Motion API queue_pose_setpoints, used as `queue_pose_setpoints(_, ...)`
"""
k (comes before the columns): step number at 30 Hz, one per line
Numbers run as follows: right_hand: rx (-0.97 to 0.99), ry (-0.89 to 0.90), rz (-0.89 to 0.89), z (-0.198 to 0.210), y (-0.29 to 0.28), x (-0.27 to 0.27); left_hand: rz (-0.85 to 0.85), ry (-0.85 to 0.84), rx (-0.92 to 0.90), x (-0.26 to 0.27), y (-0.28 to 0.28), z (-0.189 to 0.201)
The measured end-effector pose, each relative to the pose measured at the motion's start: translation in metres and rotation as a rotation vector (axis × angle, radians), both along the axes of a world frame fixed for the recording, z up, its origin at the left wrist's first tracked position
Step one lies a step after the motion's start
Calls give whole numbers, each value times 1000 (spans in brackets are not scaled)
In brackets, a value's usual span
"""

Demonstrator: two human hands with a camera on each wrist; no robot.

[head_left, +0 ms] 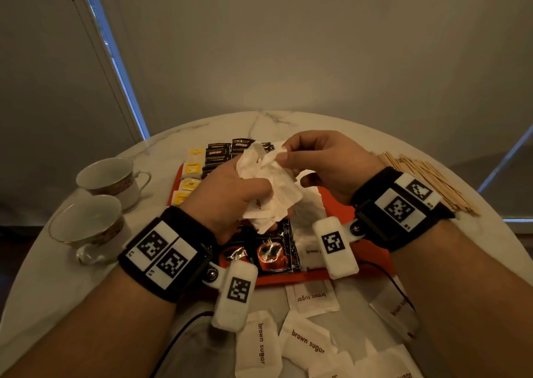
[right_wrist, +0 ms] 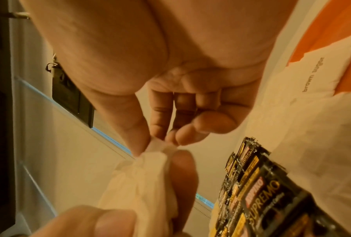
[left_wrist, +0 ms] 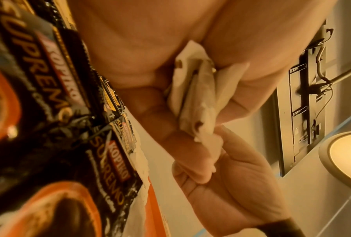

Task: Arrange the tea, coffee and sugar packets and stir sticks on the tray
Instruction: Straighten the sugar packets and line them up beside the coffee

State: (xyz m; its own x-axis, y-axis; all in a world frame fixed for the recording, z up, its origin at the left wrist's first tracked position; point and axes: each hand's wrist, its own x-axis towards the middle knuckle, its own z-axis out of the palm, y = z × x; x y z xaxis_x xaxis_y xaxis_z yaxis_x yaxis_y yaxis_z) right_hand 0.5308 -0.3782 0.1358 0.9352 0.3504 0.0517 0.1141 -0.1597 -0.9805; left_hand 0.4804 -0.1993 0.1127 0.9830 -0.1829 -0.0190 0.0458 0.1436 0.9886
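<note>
Above the orange tray [head_left: 340, 204], the left hand [head_left: 227, 196] clutches a bunch of white "brown sugar" packets [head_left: 274, 187], fingers curled round them; the right hand [head_left: 326, 164] pinches the bunch's top edge between thumb and forefinger. Black "KOPIKO SUPREMO" coffee sachets [head_left: 271, 250] and yellow tea packets [head_left: 191, 168] lie on the tray. Loose "brown sugar" sachets [head_left: 313, 298], wooden stir sticks [head_left: 432, 181] and 2 teacups [head_left: 106, 175] sit on the round white marble table [head_left: 72, 285].

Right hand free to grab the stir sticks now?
Probably not yet: the right hand pinches the sugar packets that the left hand grips. The stir sticks lie unobstructed beside it.
</note>
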Motion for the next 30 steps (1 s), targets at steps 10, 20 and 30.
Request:
queue_pose_setpoints(10, 351, 121, -143, -3, 6, 3, 362, 2, -151, 10, 5, 1)
queue_pose_setpoints(20, 536, 261, -69, -11, 23, -3, 322, -137, -208, 11, 4, -6)
queue_pose_setpoints(30, 304, 214, 52, -13, 23, -8, 308, -148, -54, 15, 10, -6)
